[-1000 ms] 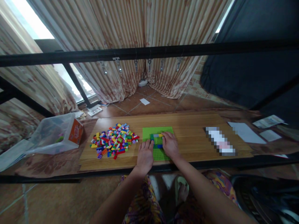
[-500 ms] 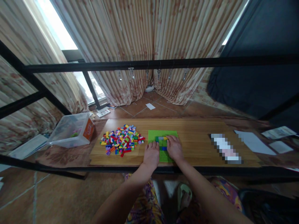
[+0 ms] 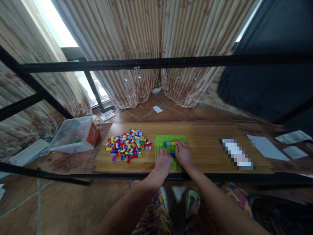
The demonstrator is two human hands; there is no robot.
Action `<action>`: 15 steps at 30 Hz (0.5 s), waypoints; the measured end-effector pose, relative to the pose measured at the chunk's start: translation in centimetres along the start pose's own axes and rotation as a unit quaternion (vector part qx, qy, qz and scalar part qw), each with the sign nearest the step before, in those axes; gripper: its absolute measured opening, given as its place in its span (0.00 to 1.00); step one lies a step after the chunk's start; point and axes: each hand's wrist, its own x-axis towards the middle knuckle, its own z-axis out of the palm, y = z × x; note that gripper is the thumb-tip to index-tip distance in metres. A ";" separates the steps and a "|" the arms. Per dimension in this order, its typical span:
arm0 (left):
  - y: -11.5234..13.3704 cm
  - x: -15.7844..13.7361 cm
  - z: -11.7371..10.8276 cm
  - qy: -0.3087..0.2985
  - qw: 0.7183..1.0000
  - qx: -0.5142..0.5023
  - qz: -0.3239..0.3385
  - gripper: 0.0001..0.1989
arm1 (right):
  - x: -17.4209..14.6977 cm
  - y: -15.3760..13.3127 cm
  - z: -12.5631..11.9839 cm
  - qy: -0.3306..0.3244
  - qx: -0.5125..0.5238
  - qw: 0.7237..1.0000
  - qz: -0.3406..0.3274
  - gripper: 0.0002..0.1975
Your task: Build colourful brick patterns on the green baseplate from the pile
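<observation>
The left hand [image 3: 164, 159] and right hand [image 3: 184, 153] are bare, and so are the forearms [image 3: 210, 191], which look broader toward the bottom of the view. Cloth [image 3: 155, 217] covers the legs, printed in swirling, irregular patches of purple, yellow and a reddish orange; whether it is trousers or a skirt cannot be told. Part of the print is dark with shade. One foot [image 3: 194, 207] wears a pale green slipper [image 3: 187, 200], rounded in outline, its finer details blurred.

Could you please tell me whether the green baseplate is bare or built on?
Built on: a row of green, grey and yellow bricks lies on the green baseplate, by the right hand.
</observation>
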 end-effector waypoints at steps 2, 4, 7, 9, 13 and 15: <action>0.0 -0.2 0.1 0.006 1.000 0.005 -0.003 0.16 | 0.0 -0.1 -0.1 0.001 -0.001 1.000 0.000 0.17; -0.2 -0.4 0.1 0.013 1.000 0.008 -0.007 0.16 | 0.0 -0.2 -0.1 -0.002 -0.002 1.000 -0.001 0.18; -0.8 -0.9 0.1 0.021 1.000 -0.002 -0.019 0.19 | 0.1 -0.2 -0.1 -0.005 -0.001 1.000 0.002 0.18; -1.3 -1.3 0.1 0.019 0.999 -0.025 -0.027 0.20 | 0.1 -0.1 -0.1 -0.006 0.002 1.000 0.007 0.18; -2.2 -2.0 0.6 0.025 0.994 -0.105 -0.034 0.25 | 0.1 -0.1 -0.1 -0.005 0.020 1.000 0.017 0.17; -2.6 -2.3 1.0 0.044 0.986 -0.151 -0.048 0.29 | 0.1 0.0 -0.1 0.000 0.041 0.999 0.023 0.17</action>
